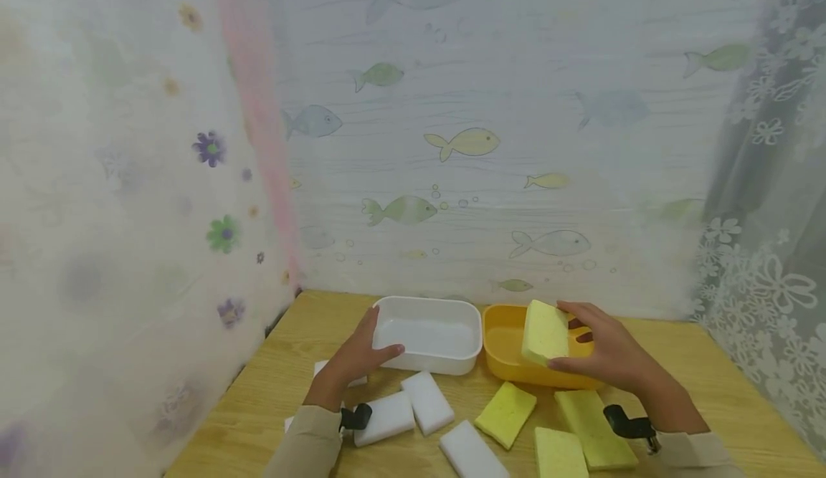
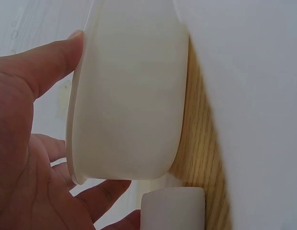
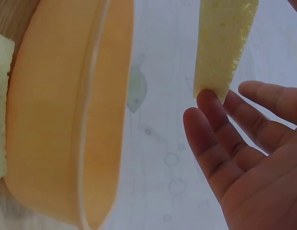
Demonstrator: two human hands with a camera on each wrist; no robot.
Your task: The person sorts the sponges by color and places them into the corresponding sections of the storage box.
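1. Wood-grained table (image 1: 226, 421), its near edge out of view: nearest, three yellow sponges (image 1: 560, 453) lie loose toward the right edge, and white blocks (image 1: 474, 451) from the middle toward the left edge. Judging by this, most of the work remains.
2. Farther in, the right hand (image 1: 600, 352) pinches a raised, tilted sponge (image 1: 546, 333) above the yellow tub (image 1: 516, 372), thumb at its lower right corner, fingers at the upper; this piece seems midway, not yet set down.
3. Left hand (image 1: 358, 352) grips the white tub (image 1: 445, 365) by its left end, thumb bent over the near rim.
4. Both tubs stand side by side near the table's far edge. White blocks in sight all lie outside; the yellow tub's inside is partly hidden, so I cannot tell its contents.
5. Beyond the far edge hangs a fish-print curtain (image 1: 464, 141).
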